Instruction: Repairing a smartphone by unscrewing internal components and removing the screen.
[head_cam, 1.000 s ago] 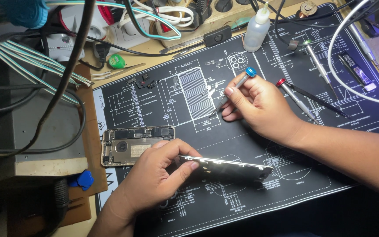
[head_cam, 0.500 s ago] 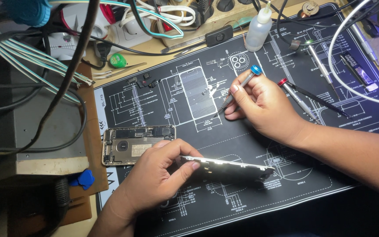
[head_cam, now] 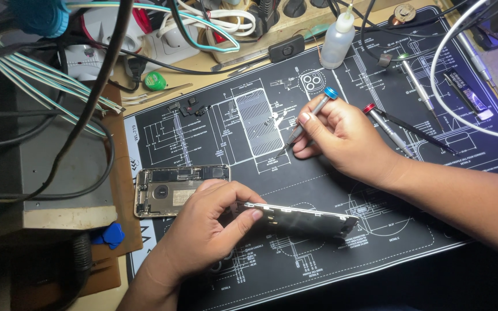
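On a dark repair mat point(head_cam: 376, 253) printed with white diagrams, the left hand point(head_cam: 206, 230) pinches the edge of a detached phone screen point(head_cam: 306, 219), tilted beside the opened phone body point(head_cam: 171, 190); the right hand point(head_cam: 341, 135) grips a blue-capped screwdriver point(head_cam: 309, 118), tip on the mat; a red-capped screwdriver point(head_cam: 384, 126) lies just beside it.

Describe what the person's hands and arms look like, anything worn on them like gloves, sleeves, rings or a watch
Both hands are bare: no gloves on the left hand or the right hand. No rings show on the visible fingers, and no watch or band on either wrist. Both forearms are uncovered as far as the picture's edge, with no sleeve in view. Fingernails are short and unpainted.
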